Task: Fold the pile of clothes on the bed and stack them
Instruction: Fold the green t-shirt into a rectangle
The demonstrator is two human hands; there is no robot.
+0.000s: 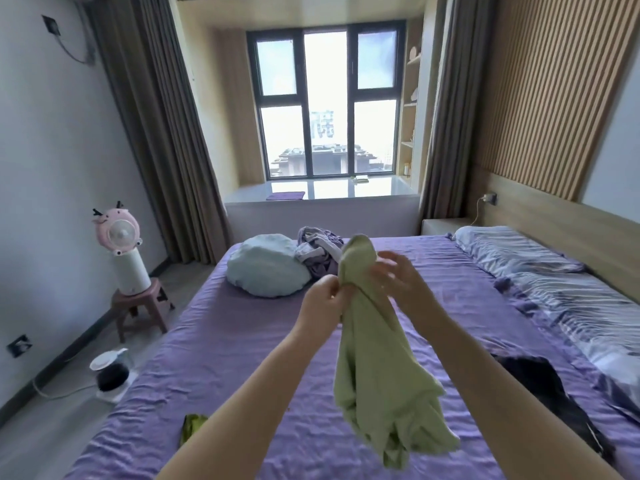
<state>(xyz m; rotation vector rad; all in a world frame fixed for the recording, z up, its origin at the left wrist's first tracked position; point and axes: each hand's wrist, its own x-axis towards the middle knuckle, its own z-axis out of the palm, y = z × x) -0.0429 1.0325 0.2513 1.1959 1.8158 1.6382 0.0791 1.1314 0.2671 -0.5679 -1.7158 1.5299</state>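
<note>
You've got the green garment [377, 344] held up in the air above the bed [242, 358], dead centre of view. Your left hand [323, 301] pinches a bunch of it near the top, fingers curled tight on the cloth. Your right hand [403, 280] sits at 1 o'clock from the left, touching the upper part, fingers spread and fairly straight; it's motion-blurred, so I can't tell if it really grips.

Handling call: thin, soft, light fabric. It hangs limp and bunched, the bottom hem crumpled into folds, with no stiffness to help you. It won't slip out of a pinch, but it twists on itself easily. Find two matching points, shoulder seams or waistband corners, one per hand, then spread your hands apart so it drops flat. Lay it on the bare sheet at 6 o'clock before folding.

More to do: a tangled pile of clothes [318, 252] at 12 o'clock on the far edge, just beside a pale blue cushion [268, 270] at 11. There's a dark garment [550, 393] at 4 o'clock and a small green scrap [194, 426] at 7. No folded stack is visible yet, so I'd judge this an early stage.
</note>
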